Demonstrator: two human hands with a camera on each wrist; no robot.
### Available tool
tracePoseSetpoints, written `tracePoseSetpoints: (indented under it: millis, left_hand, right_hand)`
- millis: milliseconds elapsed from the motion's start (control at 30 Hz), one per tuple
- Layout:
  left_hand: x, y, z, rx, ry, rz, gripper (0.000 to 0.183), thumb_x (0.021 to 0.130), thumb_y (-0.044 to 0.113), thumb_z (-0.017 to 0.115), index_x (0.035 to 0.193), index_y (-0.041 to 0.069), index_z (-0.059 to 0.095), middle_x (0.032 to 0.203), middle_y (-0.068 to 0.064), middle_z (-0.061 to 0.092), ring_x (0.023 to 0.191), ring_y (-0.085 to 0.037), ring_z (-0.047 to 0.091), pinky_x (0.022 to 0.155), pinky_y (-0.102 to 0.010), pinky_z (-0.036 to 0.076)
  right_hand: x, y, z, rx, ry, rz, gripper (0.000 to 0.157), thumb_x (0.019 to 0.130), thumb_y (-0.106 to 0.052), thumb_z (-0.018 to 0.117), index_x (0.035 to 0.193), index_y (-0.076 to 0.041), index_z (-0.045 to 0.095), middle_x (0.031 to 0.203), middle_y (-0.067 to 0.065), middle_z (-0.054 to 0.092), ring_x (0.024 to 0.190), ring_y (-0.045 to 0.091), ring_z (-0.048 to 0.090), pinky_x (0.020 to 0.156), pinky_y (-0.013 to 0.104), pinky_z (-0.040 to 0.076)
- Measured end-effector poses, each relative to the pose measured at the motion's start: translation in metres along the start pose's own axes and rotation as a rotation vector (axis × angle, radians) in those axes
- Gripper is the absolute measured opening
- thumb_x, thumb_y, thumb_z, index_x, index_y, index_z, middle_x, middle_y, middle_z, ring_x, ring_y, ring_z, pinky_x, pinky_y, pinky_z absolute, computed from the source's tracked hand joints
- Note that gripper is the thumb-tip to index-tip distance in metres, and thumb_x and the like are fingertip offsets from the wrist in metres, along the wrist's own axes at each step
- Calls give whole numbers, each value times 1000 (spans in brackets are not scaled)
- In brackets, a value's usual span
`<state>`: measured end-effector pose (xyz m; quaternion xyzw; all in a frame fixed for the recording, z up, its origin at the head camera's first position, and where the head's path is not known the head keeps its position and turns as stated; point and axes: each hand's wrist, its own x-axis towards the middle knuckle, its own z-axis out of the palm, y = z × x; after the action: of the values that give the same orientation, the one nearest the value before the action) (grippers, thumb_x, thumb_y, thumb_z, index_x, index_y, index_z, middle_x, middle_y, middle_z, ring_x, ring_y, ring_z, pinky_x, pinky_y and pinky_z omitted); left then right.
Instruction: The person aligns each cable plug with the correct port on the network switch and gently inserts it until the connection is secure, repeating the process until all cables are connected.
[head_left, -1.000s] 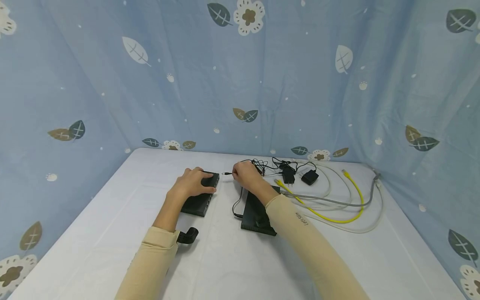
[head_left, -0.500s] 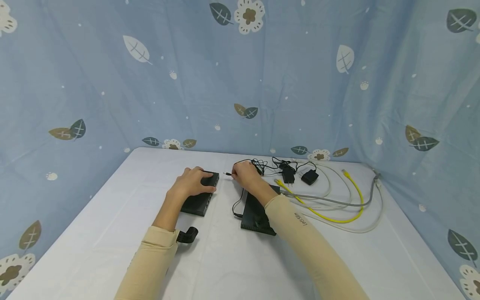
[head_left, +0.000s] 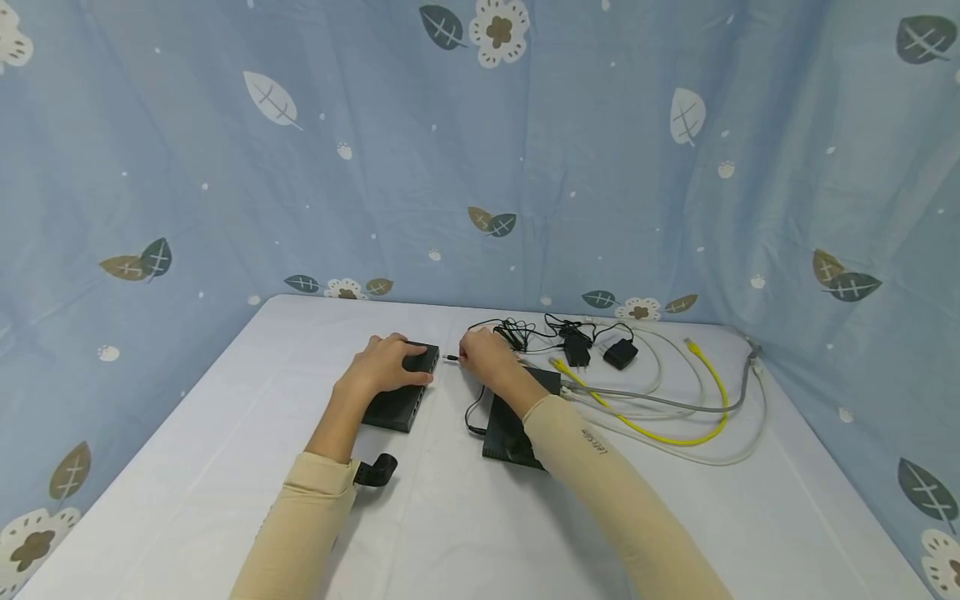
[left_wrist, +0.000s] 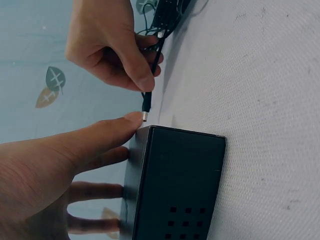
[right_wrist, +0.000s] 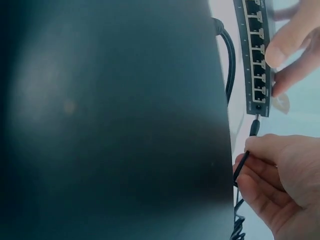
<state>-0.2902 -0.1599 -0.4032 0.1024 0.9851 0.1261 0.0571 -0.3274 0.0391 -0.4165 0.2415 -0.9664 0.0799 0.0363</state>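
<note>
- Backdrop: from my remote station I am viewing a blue fabric curtain (head_left: 360,192), which is hanging in soft folds and showing printed leaves and flowers.
- Surface: a white cloth (head_left: 187,450), finely textured in close view, is lying beneath the equipment.
- Forearms: a left sleeve (head_left: 296,517) and a right sleeve (head_left: 630,508), both beige, are covering them.
- Cables: a yellow cable (head_left: 725,400) and a grey cable (head_left: 660,402) are curving smoothly on the right.
- Second unit: a flat black box (head_left: 510,437) is lying partly under the right forearm.
- Main unit: a black port box (head_left: 390,408), slim and rectangular with a row of square sockets, is lying flat under the left hand (head_left: 384,365).
- Hands: the left hand is resting there, fingers spread; the right hand (head_left: 483,354) is pinching a corded plug.
- Adapters: a blocky black adapter (head_left: 577,350) and a square adapter (head_left: 621,354) are sitting behind.
- Plug: a slender barrel plug (right_wrist: 254,127), metal-tipped, is pointing toward the port box, just beside its round socket (right_wrist: 258,107).
</note>
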Motion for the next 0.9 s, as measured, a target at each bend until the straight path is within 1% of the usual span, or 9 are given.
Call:
tracePoseSetpoints:
  millis: [200,500,733,900]
  left_hand:
    - [0,1,0,0,1,-1,66,84,56,71,141,26,56,150,-16,43,130,-50,42,92,-68,45]
    - [2,1,-2,1,5,10,66,84,55,71,141,24,56,149,-18,44,128,-51,42,90,-67,46]
    - [1,1,-2,-13,10,-12,66,85,55,70,142,24,55,155,-22,34,133,-54,37,95,-72,40]
    - [1,1,0,-24,15,-15,66,85,54,71,141,23,56,156,-22,33,133,-55,36,96,-73,39]
  right_hand:
    - [1,-2,2,-18,9,1,17,97,-19,62,92,-10,76,88,2,75,71,11,67,58,22,51]
    - [5,-3,4,-52,21,0,16,96,-18,63,92,-11,76,88,2,75,75,12,69,63,26,55]
    - [8,-5,6,-49,1,7,16,97,-19,62,95,-11,76,91,2,75,75,12,68,62,24,53]
    - [7,-7,6,-45,-1,18,16,97,-19,62,96,-11,76,91,2,75,75,12,69,63,25,54]
